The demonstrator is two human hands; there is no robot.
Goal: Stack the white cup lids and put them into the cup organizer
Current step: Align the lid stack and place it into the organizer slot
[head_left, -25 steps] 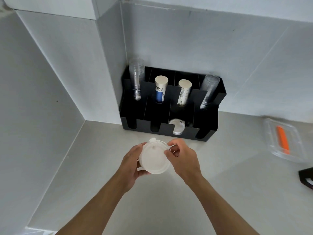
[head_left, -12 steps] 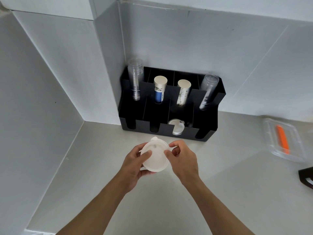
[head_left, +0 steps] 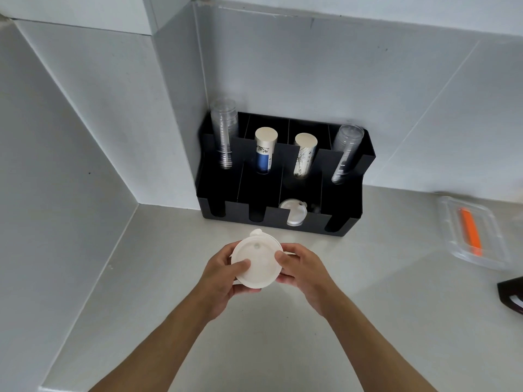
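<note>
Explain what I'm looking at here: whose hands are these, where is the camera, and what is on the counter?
No machine here: a person's two bare hands, filmed by a camera worn on their head, looking forward and down. The left hand and right hand together hold a stack of white lids above the grey counter. Against the wall stands a black cup organizer with clear cups and paper cups in its rear slots; one front slot holds another white lid. At the right lies a clear container with something orange inside.

Head-worn view, forward and downward
</note>
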